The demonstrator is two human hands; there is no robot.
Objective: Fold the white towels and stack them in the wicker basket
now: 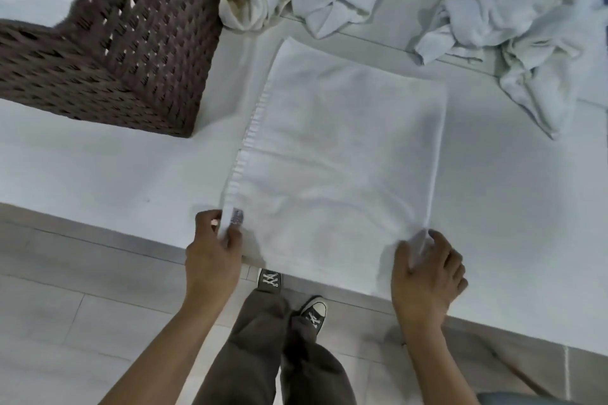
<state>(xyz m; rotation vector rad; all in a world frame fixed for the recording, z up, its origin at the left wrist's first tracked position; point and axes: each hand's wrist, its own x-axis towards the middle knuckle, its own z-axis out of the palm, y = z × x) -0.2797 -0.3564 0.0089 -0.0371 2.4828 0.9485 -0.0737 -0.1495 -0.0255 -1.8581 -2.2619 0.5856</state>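
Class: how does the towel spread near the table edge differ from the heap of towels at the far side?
The spread towel lies flat and smooth; the heap is crumpled and creased. The spread towel is pinched at its near corners by the left hand and right hand; no hand touches the heap. Both are white and lie on the table.

Laundry/linen folding area: long white worktable (98, 174), crumpled white towels (493, 10) heaped far right, wicker basket (131, 59) far left, tiled floor (65, 322).
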